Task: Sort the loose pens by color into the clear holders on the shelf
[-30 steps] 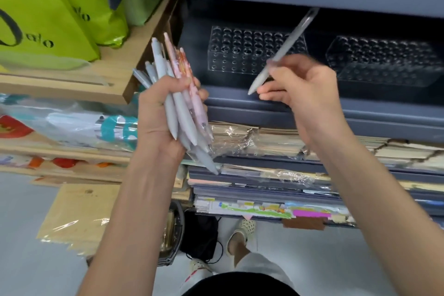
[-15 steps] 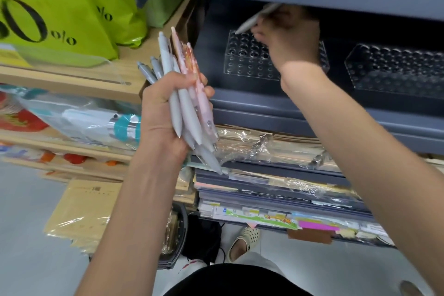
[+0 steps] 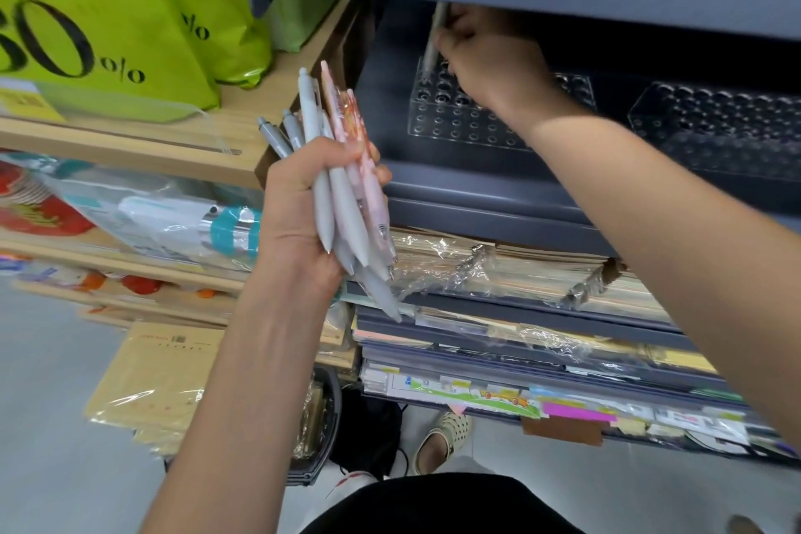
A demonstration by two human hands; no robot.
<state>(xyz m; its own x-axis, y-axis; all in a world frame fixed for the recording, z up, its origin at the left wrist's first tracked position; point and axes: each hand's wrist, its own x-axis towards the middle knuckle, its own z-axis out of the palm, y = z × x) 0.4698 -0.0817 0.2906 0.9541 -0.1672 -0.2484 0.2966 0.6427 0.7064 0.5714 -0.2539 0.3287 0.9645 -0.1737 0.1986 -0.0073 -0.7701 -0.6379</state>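
Far to the left of the near clear acrylic pen holder [image 3: 459, 121], pierced with rows of round holes, lime-green paper bags [image 3: 108, 13] printed with black percent figures stand on a pale wooden shelf [image 3: 173, 143]. Closer to the holder, just in front of its left end and lower, the left hand [image 3: 299, 212] has its grip wrapped tight around a bundle of matte grey and pink patterned pens [image 3: 344, 208], clicker ends up, tips fanning downward. The holder itself sits on a dark grey metal shelf [image 3: 477, 199]. Over its back left corner the right hand [image 3: 490, 61] pinches a single grey pen [image 3: 434, 37], nearly upright, its lower end at a corner hole; whether it is inside I cannot tell. To the holder's right, apart from it, sits a second clear holder [image 3: 728, 130]. Below it lie plastic-wrapped notebook stacks [image 3: 520, 269].
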